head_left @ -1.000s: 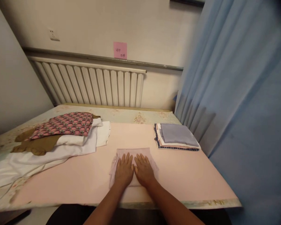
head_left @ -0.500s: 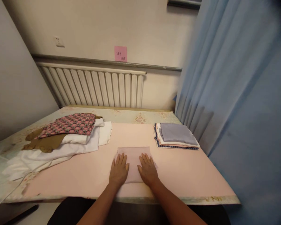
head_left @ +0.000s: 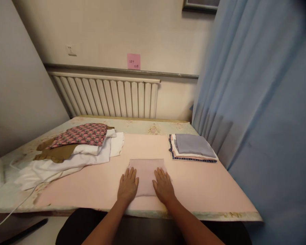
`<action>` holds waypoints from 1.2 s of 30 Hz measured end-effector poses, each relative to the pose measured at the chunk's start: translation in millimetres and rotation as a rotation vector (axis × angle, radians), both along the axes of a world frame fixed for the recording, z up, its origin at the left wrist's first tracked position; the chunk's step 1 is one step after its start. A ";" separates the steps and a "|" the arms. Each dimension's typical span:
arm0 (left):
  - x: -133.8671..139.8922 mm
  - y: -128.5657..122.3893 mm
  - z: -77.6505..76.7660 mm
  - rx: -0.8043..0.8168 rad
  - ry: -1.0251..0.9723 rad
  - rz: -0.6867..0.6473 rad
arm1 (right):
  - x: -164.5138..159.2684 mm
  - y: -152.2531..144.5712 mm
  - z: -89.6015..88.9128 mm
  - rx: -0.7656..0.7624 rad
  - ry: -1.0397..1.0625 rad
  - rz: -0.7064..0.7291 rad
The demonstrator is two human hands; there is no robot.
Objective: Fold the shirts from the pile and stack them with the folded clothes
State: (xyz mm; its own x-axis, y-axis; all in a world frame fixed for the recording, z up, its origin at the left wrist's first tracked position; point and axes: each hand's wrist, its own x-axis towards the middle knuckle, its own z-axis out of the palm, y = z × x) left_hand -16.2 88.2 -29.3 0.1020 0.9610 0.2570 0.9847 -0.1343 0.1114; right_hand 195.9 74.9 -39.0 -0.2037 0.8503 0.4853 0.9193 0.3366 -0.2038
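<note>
A thin, pale lilac folded cloth (head_left: 146, 177) lies flat on the pink table cover (head_left: 91, 190), close to the front edge. My left hand (head_left: 128, 185) rests flat and open on the cloth's left side. On its right side lies my right hand (head_left: 164, 186), palm down, with fingers stretched toward the wall. Neither hand grips anything. The parts of the cloth beneath my palms are hidden.
At the left is a loose heap of garments, with a pink patterned piece (head_left: 81, 134) over brown and white cloth (head_left: 97, 158). A folded stack (head_left: 196, 144) sits at the right, beside a blue curtain (head_left: 244, 102). A white cord (head_left: 17, 204) crosses the left front edge.
My hands have spread slightly farther apart on the cloth, the left outward to the left and the right outward to the right. The camera view has shifted a little.
</note>
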 end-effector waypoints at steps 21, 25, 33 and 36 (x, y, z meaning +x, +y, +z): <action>-0.4 -1.8 0.5 0.003 -0.032 0.012 | 6.3 -10.7 -3.6 0.018 0.001 0.013; -0.1 -2.9 1.3 0.005 -0.043 0.010 | 5.7 -11.6 -1.3 -0.007 0.012 0.009; -0.1 -4.1 2.2 0.030 -0.046 -0.002 | 5.6 -11.6 -3.1 -0.021 0.020 0.011; -0.1 -4.2 1.8 0.028 -0.042 0.001 | 5.5 -11.6 -3.8 -0.011 0.022 0.014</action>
